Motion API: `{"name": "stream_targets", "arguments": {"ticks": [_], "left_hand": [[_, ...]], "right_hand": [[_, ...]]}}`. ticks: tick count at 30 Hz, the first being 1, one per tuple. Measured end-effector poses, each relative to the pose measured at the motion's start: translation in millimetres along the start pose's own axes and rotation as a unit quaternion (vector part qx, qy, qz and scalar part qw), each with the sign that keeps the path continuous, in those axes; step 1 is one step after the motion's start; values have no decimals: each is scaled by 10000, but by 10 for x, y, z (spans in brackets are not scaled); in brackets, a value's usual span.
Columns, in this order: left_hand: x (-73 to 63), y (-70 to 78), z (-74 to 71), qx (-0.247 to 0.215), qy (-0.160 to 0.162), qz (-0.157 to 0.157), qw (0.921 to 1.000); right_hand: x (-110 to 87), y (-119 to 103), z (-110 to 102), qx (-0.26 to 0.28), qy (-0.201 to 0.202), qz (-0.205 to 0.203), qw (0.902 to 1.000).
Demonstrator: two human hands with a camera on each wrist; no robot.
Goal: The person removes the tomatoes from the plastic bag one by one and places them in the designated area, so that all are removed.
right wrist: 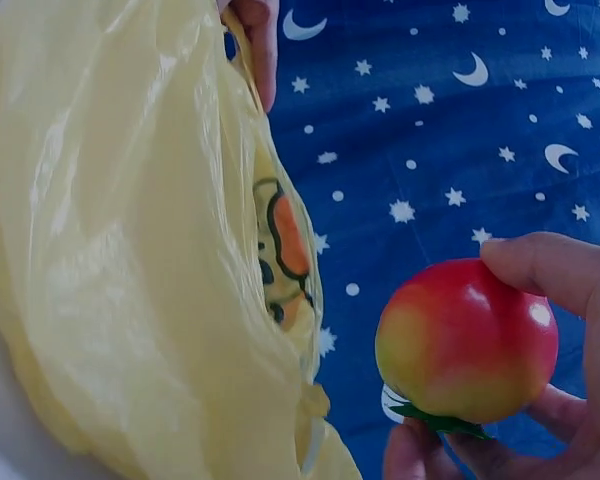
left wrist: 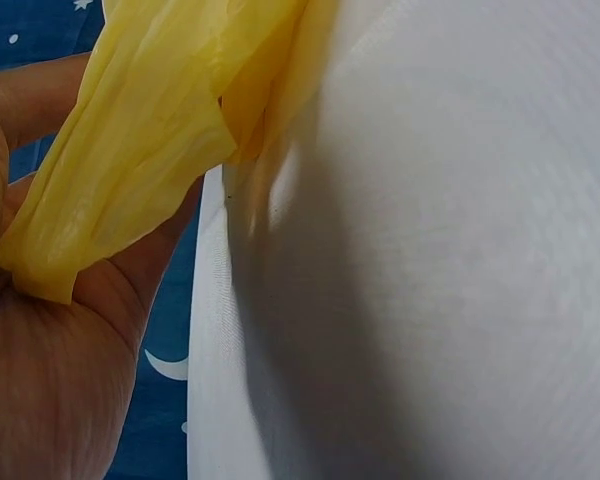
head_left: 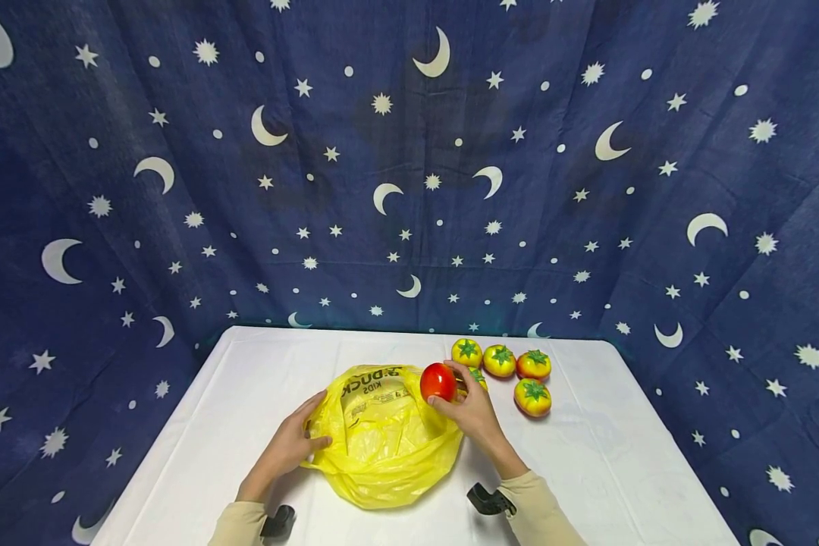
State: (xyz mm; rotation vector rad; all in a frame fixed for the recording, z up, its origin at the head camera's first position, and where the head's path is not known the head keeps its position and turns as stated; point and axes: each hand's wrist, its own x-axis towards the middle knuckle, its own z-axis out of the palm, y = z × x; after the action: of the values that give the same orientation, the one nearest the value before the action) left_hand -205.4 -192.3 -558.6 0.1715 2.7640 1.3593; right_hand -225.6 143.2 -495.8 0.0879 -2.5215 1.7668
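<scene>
A yellow plastic bag (head_left: 396,474) with dark print lies open-mouthed on the table. My left hand (head_left: 290,444) holds its left rim, thumb over the edge; in the left wrist view a gathered strip of the bag (left wrist: 130,150) crosses the palm. At the bag's right rim, my right hand (head_left: 474,409) grips a tomato (head_left: 437,382) between thumb and fingers, raised beside the opening. The right wrist view shows this tomato (right wrist: 470,340) glossy red fading to yellow, its green leafy top turned down against the fingers.
More yellow-and-red tomatoes with green tops (head_left: 499,360) sit at the back right, one (head_left: 532,398) nearer the front and another partly behind my right hand. A white cloth covers the table (head_left: 621,455). Behind hangs a dark blue curtain (head_left: 409,152) with moons and stars.
</scene>
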Motion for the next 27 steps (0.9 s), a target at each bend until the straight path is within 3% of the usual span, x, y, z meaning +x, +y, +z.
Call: {"name": "stream_targets", "arguments": {"ticks": [27], "left_hand": [[-8, -2, 8, 87, 11, -58, 9999]], "right_hand": [[-15, 212, -414, -319, 419, 63, 9986]]}}
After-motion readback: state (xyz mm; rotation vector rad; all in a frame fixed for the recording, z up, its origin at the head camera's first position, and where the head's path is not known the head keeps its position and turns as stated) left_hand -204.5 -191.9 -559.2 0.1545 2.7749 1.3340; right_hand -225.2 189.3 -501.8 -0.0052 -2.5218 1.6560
